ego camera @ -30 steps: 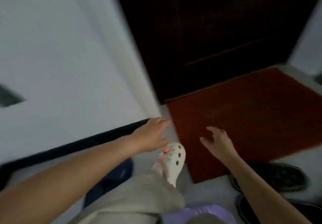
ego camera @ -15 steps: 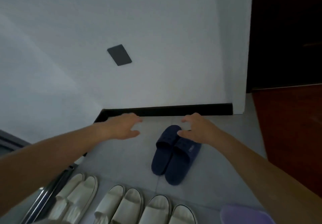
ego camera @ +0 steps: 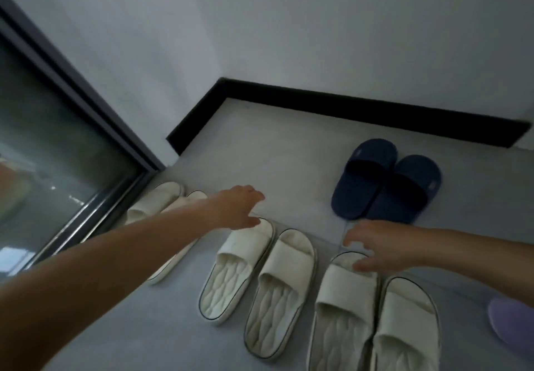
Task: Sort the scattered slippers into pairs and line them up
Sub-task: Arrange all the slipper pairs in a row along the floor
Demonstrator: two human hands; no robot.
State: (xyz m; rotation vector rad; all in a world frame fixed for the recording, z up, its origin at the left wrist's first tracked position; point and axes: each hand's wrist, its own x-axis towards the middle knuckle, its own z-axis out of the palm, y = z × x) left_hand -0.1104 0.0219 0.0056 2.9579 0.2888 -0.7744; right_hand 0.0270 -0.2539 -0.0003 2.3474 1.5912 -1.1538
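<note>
Grey floor tiles [ego camera: 289,154] meet a black skirting board [ego camera: 361,109], with navy rubber slippers [ego camera: 364,180] near it. Three cream foam slipper pairs [ego camera: 289,266] form a row: an arm [ego camera: 130,255] partly hides the leftmost, and the frame crops the rightmost. Left hand [ego camera: 239,209] and right hand [ego camera: 378,249] hover loose-fingered above them, gripping nothing.

right hand [ego camera: 378,250] off the navy slippers [ego camera: 367,181], now over a white slipper [ego camera: 346,289], left hand [ego camera: 237,209] by middle white pair [ego camera: 241,255]
</note>
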